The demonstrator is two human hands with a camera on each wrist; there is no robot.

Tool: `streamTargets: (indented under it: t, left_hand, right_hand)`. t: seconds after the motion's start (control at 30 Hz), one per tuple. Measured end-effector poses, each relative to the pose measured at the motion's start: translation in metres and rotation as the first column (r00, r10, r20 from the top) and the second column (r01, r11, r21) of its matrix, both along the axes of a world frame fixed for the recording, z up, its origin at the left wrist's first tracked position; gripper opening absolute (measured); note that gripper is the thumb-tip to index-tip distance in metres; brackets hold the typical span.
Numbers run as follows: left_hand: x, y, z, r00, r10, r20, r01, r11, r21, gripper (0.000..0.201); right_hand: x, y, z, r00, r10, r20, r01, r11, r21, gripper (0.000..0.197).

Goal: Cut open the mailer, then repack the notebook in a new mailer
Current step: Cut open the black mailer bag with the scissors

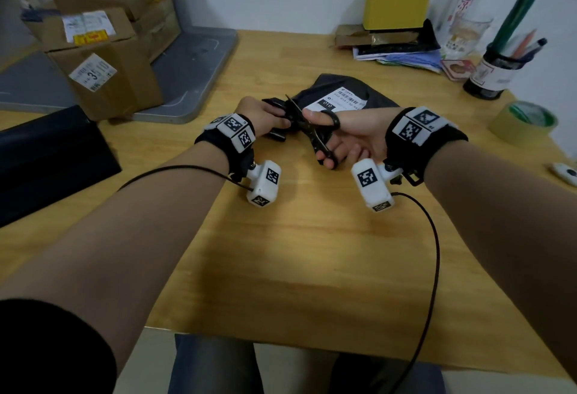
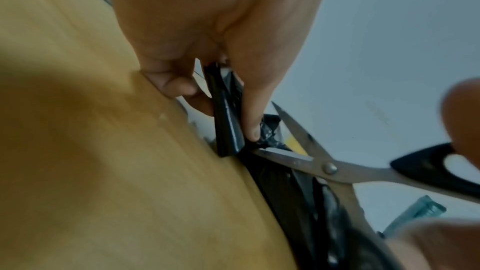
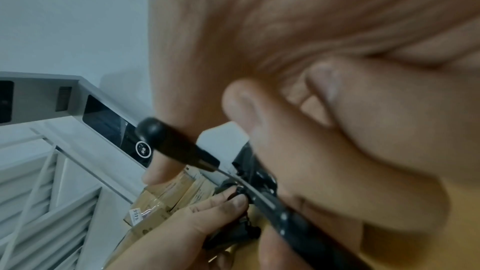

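Observation:
A black mailer (image 1: 352, 94) with a white shipping label lies on the wooden table (image 1: 312, 237). My left hand (image 1: 274, 118) pinches the mailer's bunched left end (image 2: 228, 124) between thumb and fingers. My right hand (image 1: 327, 137) holds black-handled scissors (image 1: 307, 123), the thumb through one loop. The scissors' blades (image 2: 298, 151) stand apart at the mailer's edge, just beside my left fingertips (image 2: 253, 130). In the right wrist view the scissors' handle (image 3: 176, 143) crosses my thumb, with the left hand (image 3: 207, 213) beyond. No notebook is visible.
Labelled cardboard boxes (image 1: 103, 81) and a grey tray (image 1: 193, 65) stand at the back left. A flat black object (image 1: 46, 156) lies at the left edge. At the back right are a yellow box (image 1: 396, 6), a pen pot (image 1: 496, 72) and a tape roll (image 1: 524, 123).

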State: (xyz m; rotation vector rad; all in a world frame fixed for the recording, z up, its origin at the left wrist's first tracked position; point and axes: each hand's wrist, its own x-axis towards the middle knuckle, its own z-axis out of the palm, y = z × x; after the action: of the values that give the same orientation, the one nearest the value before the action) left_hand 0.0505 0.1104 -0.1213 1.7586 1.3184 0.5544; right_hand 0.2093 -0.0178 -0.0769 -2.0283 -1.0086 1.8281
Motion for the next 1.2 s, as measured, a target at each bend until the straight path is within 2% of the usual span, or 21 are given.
streamTargets:
  t: [0.13,0.3,0.4,0.63,0.87,0.93,1.07,1.2]
  left_hand:
    - [-0.006,-0.001,-0.003,0.998,0.055,0.011,-0.055,0.998,0.014,0.029]
    - [-0.013,-0.006,-0.009,0.999,0.017,0.047,-0.017,1.000,-0.006,0.026]
    - [-0.014,-0.009,-0.009,1.000,-0.005,0.021,0.005,1.000,0.004,0.024]
    - [-0.018,-0.004,-0.004,1.000,-0.002,0.006,0.002,0.998,-0.061,0.024]
    - [-0.019,0.000,-0.005,0.999,-0.036,0.007,0.036,0.995,-0.095,0.012]
    - [-0.020,-0.001,-0.004,0.999,-0.050,0.016,0.051,0.992,-0.112,0.012]
    - [-0.023,-0.002,-0.002,0.996,-0.081,0.029,0.084,0.988,-0.132,0.025]
    - [-0.024,0.000,-0.004,0.993,-0.117,-0.014,0.114,0.985,-0.133,0.024]
  right_hand:
    - [-0.005,-0.009,0.002,0.999,0.010,-0.033,-0.009,1.000,0.005,0.083]
    - [-0.011,-0.006,-0.007,0.997,-0.011,-0.072,0.011,1.000,0.003,0.083]
    - [-0.015,0.002,-0.006,0.995,-0.020,-0.096,0.020,1.000,0.003,0.085]
    - [-0.011,0.021,0.001,0.998,0.013,-0.069,-0.014,1.000,-0.019,0.082]
    - [-0.011,0.023,-0.005,0.996,-0.017,-0.093,0.017,1.000,-0.001,0.077]
    - [-0.012,0.024,-0.006,0.995,-0.023,-0.092,0.023,1.000,0.005,0.075]
    - [-0.014,0.024,-0.009,0.996,-0.039,-0.075,0.041,0.999,0.028,0.072]
    - [-0.015,0.025,-0.013,0.997,-0.057,-0.055,0.060,0.997,0.053,0.071]
